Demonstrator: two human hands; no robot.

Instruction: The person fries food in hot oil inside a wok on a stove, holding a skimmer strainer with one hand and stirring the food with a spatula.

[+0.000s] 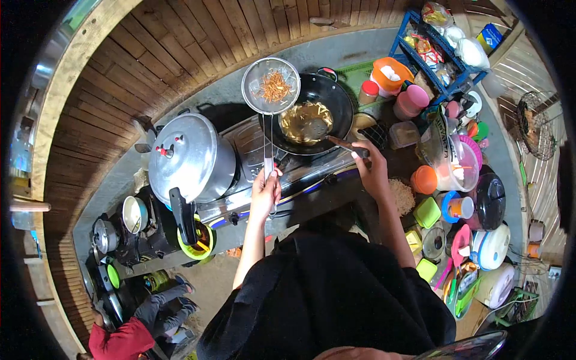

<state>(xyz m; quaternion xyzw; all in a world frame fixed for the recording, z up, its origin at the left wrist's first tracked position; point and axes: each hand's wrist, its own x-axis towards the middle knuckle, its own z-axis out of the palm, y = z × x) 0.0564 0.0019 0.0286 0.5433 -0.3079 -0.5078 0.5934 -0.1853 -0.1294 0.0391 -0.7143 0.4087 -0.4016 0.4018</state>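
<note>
My left hand [266, 191] is closed around the handle of a round wire strainer [253, 99], which holds a small heap of browned strips [275, 86]. The strainer is up beside the left rim of a black wok [340, 108]. Pale strips lie in oil [294, 123] inside the wok. On the right, my right hand [367, 157] grips the dark handle of a skimmer [315, 126], whose perforated head rests in the oil among the strips. The wok stands on a metal stove [255, 147].
A large pressure cooker [185, 157] stands left of the wok, its black handle pointing toward me. Tubs, jars and lids crowd the right side, below a blue rack [408, 42]. A person in a red shirt [123, 341] is at the lower left, apart from my hands.
</note>
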